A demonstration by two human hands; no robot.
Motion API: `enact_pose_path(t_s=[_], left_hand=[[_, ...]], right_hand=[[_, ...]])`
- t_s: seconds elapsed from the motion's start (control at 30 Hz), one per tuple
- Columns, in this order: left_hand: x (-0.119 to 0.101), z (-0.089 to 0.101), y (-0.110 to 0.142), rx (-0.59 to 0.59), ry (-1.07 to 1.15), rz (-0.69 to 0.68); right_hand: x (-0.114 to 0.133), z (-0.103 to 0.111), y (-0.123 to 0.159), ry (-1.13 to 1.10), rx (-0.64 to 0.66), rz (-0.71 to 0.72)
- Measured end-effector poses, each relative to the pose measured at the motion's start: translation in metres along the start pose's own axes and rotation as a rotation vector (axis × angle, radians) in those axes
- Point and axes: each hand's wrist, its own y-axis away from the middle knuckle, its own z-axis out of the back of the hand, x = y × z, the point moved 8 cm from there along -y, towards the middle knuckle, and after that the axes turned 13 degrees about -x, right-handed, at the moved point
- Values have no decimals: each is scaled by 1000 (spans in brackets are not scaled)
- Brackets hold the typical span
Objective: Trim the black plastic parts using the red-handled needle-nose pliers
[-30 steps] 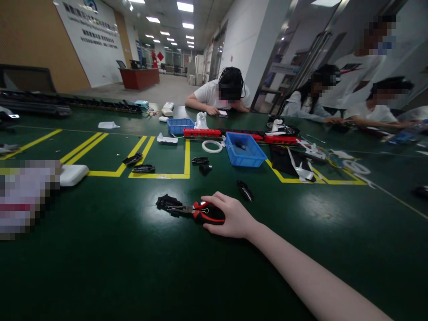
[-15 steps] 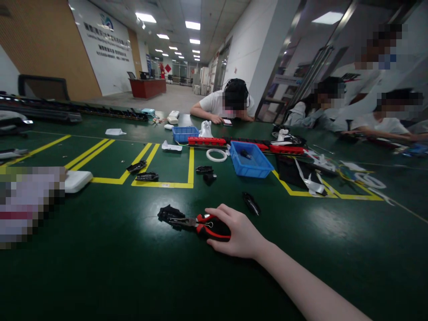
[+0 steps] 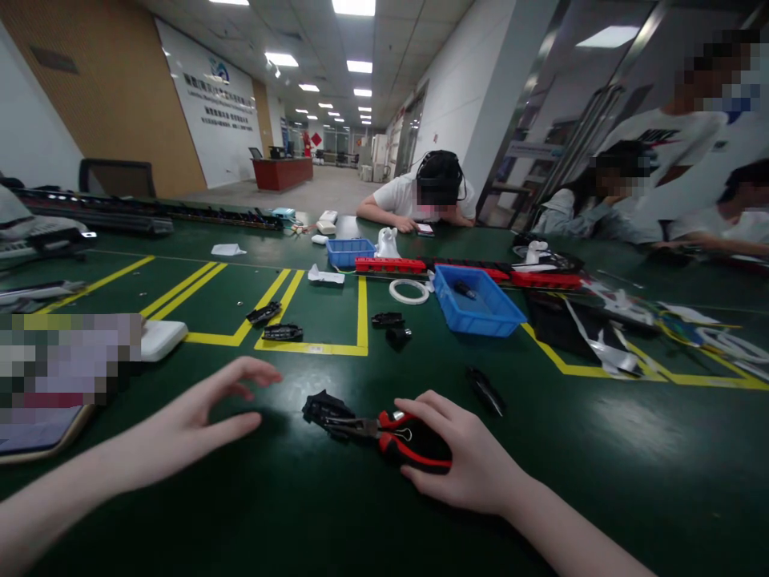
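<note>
A glossy dark-green table (image 3: pixel 240 513), marked with yellow tape (image 3: pixel 362 320), stretches toward a person (image 3: pixel 390 200) leaning at its far edge; beyond, a reddish desk (image 3: pixel 282 172) stands on the floor. In the near middle, the right hand (image 3: pixel 474 457) is wrapped around red-and-black pliers (image 3: pixel 405 454), their tips at a black part (image 3: pixel 328 409) (whether they grip it, I cannot tell). Just left, the left hand (image 3: pixel 225 405) is spread. Between phone (image 3: pixel 45 437) at left and blue tray (image 3: pixel 481 316) at far right, tabletop gives both hands moving room.
</note>
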Motion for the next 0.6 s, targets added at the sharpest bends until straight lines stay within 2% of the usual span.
enact_pose_path(t_s=[0.1,0.2,0.37,0.6], left_hand=[[-3,-36,-29,136,-62,-48],[-16,-59,-42,159,-53,-116],[-25,-69,-40,163,39,-160],[-35,-73,-39,173,114,-162]], right_hand=[[-1,1,3,0,-31,51],[0,4,5,0,-92,127],[-1,9,4,20,-164,159],[2,12,2,46,-174,159]])
